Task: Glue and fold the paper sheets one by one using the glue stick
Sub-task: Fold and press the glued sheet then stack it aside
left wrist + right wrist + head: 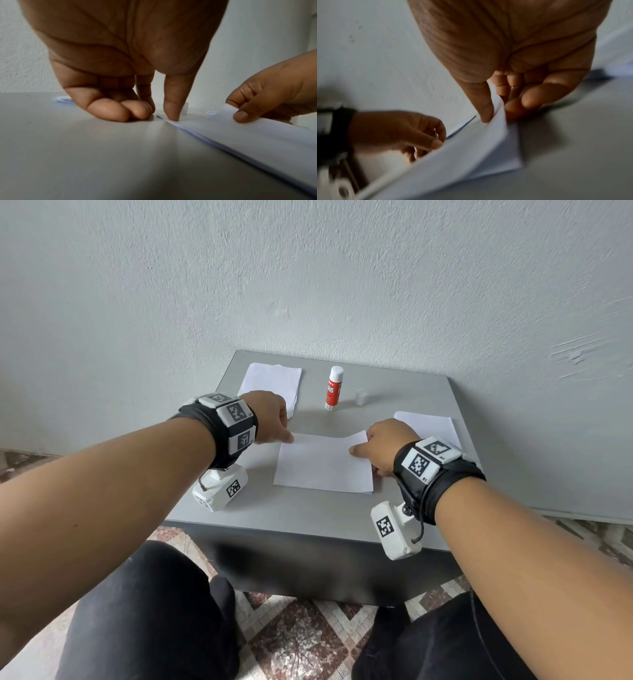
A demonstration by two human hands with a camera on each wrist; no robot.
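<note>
A white paper sheet (323,463) lies in the middle of the grey table (294,515), its far half folded over toward me. My left hand (286,436) pinches the sheet's far left corner, thumb tip down on the paper (257,135) and the other fingers curled onto the table. My right hand (358,448) pinches the far right corner between thumb and forefinger, and that corner of the paper (471,155) is lifted a little. The red and white glue stick (334,388) stands upright and uncapped behind the sheet, touched by neither hand.
A stack of white sheets (270,385) lies at the back left. The glue stick's clear cap (361,397) stands right of the stick. More white paper (424,424) lies at the right edge, behind my right wrist. A wall rises directly behind the table.
</note>
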